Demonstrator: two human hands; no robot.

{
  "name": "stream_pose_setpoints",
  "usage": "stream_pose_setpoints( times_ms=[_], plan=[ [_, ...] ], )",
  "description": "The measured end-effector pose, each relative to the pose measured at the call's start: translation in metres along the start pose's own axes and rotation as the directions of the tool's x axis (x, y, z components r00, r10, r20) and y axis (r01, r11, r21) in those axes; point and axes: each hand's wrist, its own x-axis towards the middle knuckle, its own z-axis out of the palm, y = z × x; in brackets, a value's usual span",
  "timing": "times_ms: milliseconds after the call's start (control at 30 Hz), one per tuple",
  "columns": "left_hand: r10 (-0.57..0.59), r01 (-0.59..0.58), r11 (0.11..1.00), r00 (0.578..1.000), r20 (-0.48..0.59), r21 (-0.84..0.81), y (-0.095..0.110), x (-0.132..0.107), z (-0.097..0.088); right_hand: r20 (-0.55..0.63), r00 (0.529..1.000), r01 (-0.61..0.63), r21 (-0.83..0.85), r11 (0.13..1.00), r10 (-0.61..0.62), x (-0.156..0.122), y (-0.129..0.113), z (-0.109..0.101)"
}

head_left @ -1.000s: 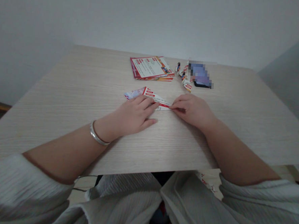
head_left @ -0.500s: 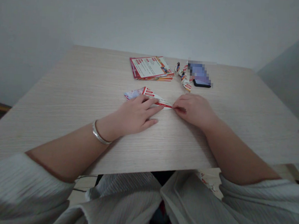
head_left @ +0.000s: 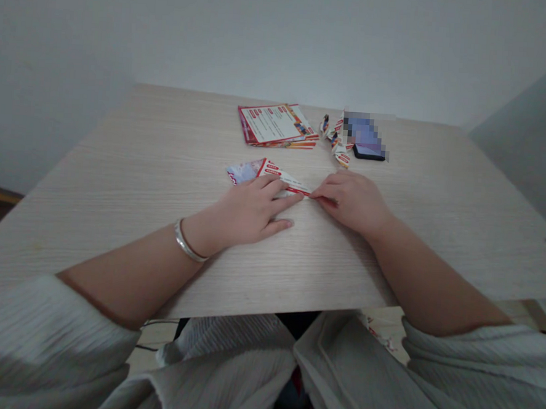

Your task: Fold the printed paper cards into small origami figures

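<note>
Fingers first: the left hand [head_left: 256,213] has them spread over the folded paper [head_left: 271,167], and the right hand [head_left: 354,200] looks pinched on its narrow tip, flat on the table [head_left: 268,278]. Imo if the left hand's pressure slips, the fold could skew, and too hard a pinch might crumple the tip. Count: two hands, one folded paper, one bracelet [head_left: 185,242], one leaflet stack [head_left: 273,124] (sheets uncountable), some twisted paper [head_left: 341,154] too jumbled to number, one phone [head_left: 369,139].

Perhaps a home or office room: pale wood-grain table [head_left: 118,164] against a plain wall [head_left: 283,38]
</note>
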Motion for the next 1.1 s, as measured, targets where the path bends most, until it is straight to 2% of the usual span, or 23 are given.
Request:
stream_pose_setpoints(
  times_ms=[200,533,667,867,1100],
  plan=[
    [0.016,-0.016,1.000,1.000,-0.012,-0.025,0.000,0.002,0.001,-0.013,1.000,0.008,0.007,1.000,-0.008,0.000,0.001,0.001],
    [-0.048,0.049,0.999,0.999,0.018,-0.008,0.002,0.000,-0.005,-0.035,0.999,-0.006,0.094,0.996,0.009,0.003,-0.002,0.006],
    [0.010,-0.011,0.999,1.000,-0.012,-0.042,-0.003,-0.002,0.001,-0.057,0.998,0.015,0.086,0.996,-0.010,0.002,-0.001,0.008],
    [-0.009,0.009,0.999,1.000,0.013,-0.032,-0.002,-0.001,0.001,-0.078,0.994,0.078,0.036,0.996,-0.075,0.000,0.000,0.009],
    [0.022,-0.022,0.999,1.000,-0.001,-0.029,-0.003,0.000,0.000,-0.061,0.996,0.070,0.043,0.997,-0.067,0.001,0.000,0.010]
  ],
)
